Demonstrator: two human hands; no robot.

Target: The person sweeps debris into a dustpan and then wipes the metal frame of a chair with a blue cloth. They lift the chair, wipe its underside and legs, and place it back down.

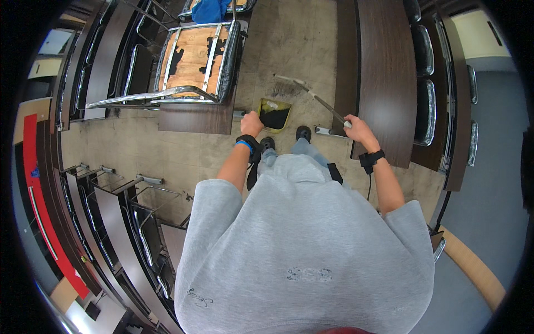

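My right hand (359,130) grips the upper end of a broom (324,102), whose stick slants away to the left. Its pale head and dark, blurred bristles are over the floor beyond my feet. A yellow dustpan (288,122) with a dark interior is in front of my shoes, just short of the bristles. My left hand (252,123) is closed in a fist at the dustpan's left edge, seemingly around its handle; the fist hides what is inside it.
An upturned chair (194,62) with a torn underside lies on the table (196,119) at left. A long dark table (386,83) runs along my right, with a metal foot (327,131) near my shoe. Stained floor tiles (288,37) stretch between them. More tables and chairs (146,234) stand behind left.
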